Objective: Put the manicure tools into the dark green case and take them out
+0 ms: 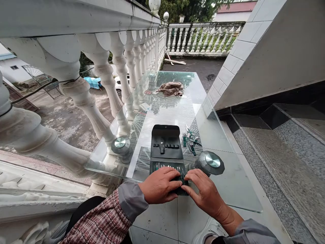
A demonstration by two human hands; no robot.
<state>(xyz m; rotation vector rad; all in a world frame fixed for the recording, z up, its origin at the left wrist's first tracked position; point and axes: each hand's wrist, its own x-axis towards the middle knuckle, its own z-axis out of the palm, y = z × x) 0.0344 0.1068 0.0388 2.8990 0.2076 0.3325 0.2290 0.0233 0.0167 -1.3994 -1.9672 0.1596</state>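
Note:
A black fold-out tool case (pixel 166 142) lies open on a glass table (pixel 223 183), with small green-handled tools in its near section. My left hand (pixel 160 185) rests on the case's near end, fingers curled down onto it. My right hand (pixel 203 191) is beside it, its fingertips pinched at the tools in the near row; what they grip is too small to make out. Several loose green tools (pixel 191 139) lie on the glass just right of the case.
Two round metal table fittings (pixel 212 160) (pixel 121 143) sit under the glass near me. A crumpled brown cloth (pixel 171 88) and a small white box (pixel 144 106) lie farther off. A white balustrade (pixel 101 74) runs along the left; a tiled wall (pixel 254 57) and steps stand right.

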